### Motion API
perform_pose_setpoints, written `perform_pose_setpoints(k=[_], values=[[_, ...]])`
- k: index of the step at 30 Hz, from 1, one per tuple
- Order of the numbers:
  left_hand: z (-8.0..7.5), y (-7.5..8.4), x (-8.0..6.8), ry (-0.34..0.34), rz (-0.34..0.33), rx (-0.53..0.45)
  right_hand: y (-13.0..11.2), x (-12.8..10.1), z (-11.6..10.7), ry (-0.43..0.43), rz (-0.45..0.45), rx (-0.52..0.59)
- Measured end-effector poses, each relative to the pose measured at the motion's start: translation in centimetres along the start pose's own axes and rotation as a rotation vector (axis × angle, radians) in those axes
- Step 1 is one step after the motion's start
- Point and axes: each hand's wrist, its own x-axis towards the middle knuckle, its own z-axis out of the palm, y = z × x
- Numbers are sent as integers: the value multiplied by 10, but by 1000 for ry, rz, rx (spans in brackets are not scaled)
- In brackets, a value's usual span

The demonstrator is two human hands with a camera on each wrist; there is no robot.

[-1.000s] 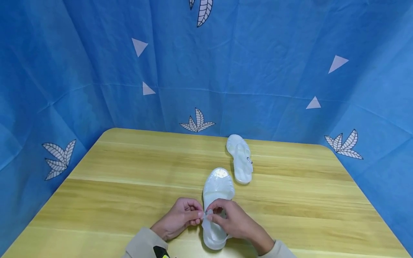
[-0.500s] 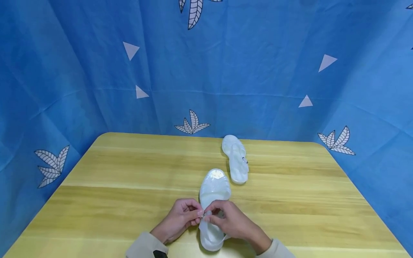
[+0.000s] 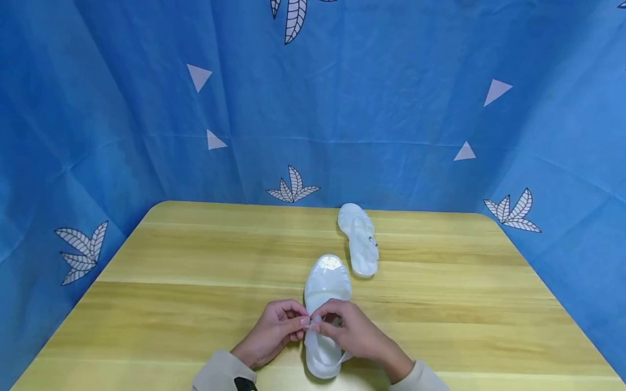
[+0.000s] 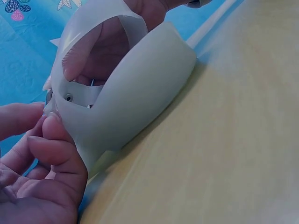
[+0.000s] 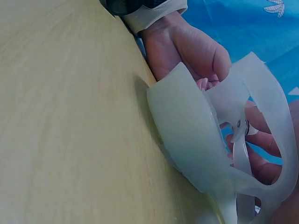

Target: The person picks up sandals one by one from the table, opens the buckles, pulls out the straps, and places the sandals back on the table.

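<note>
A translucent white jelly sandal [image 3: 329,279] sits on the table with its toe pointing away from me. At its left side both hands meet over the ankle strap [image 4: 63,58]. My left hand [image 3: 276,328] pinches the strap's end between thumb and index finger. From across the sandal, my right hand [image 3: 354,331] pinches the strap close to the left fingertips. A small metal buckle [image 4: 49,96] shows right at the left fingertips in the left wrist view, partly covered. The sandal's heel [image 5: 184,126] faces the right wrist camera.
A matching white sandal [image 3: 363,247] lies farther back, its own buckle [image 3: 373,241] on the right side. The wood-grain table [image 3: 464,304] ends at a blue curtain [image 3: 391,98] with leaf prints. A dark wristband [image 3: 244,384] shows at the left cuff.
The head view has shifted slightly. Both hands stay at the strap of the near sandal, with only small finger movements; the far sandal has not moved on the table.
</note>
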Motion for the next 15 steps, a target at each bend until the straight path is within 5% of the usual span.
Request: perform_pose_setpoints(k=[15], values=[[-2,-2,3,-3,-2,15,3,0,0,-14,23,40]])
